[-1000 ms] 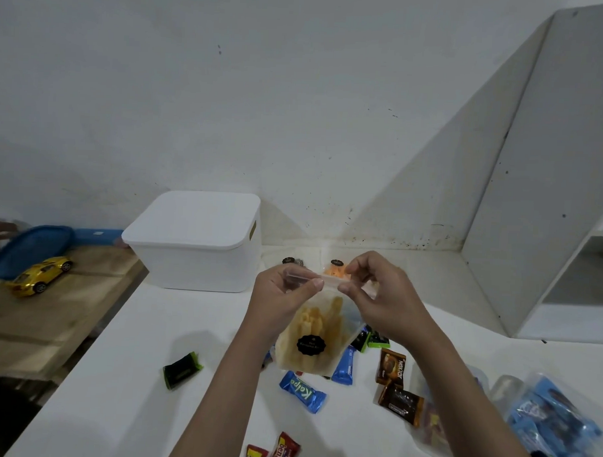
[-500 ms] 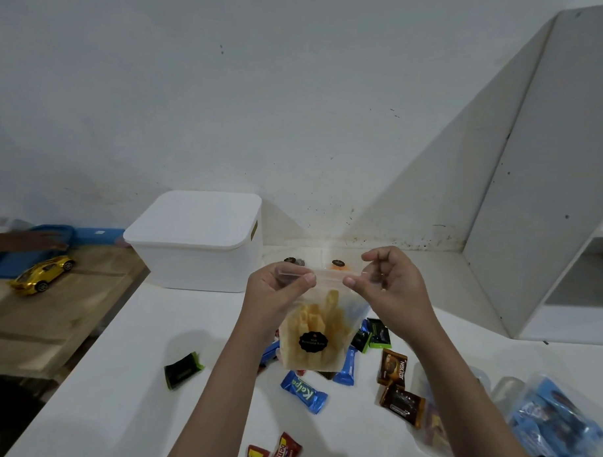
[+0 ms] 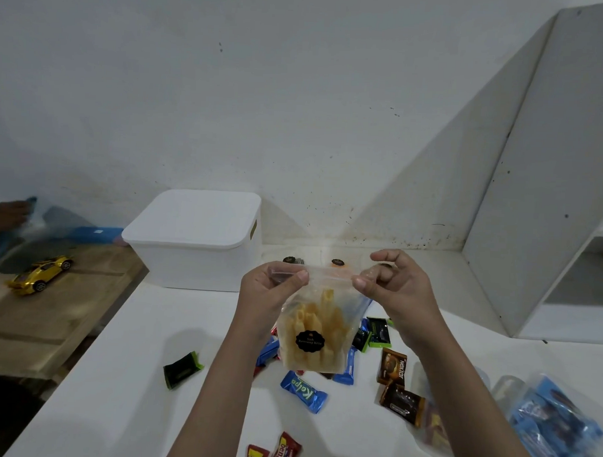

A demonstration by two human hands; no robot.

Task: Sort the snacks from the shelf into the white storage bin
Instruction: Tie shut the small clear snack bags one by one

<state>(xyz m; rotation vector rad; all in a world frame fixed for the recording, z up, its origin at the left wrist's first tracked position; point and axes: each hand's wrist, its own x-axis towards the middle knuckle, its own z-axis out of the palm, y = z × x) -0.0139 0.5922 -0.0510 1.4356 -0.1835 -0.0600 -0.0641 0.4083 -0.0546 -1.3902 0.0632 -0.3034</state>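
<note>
Both hands (image 3: 328, 294) on snack pouch (image 3: 315, 331)

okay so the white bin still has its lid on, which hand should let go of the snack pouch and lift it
Left, probably. The left hand pinches the clear pouch of yellow sticks on the side nearer the lidded white plastic bin; the right hand would have to cross over.

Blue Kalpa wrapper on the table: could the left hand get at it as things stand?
Probably not yet: the left hand pinches the held snack pouch, though the Kalpa wrapper lies uncovered just below it.
</note>
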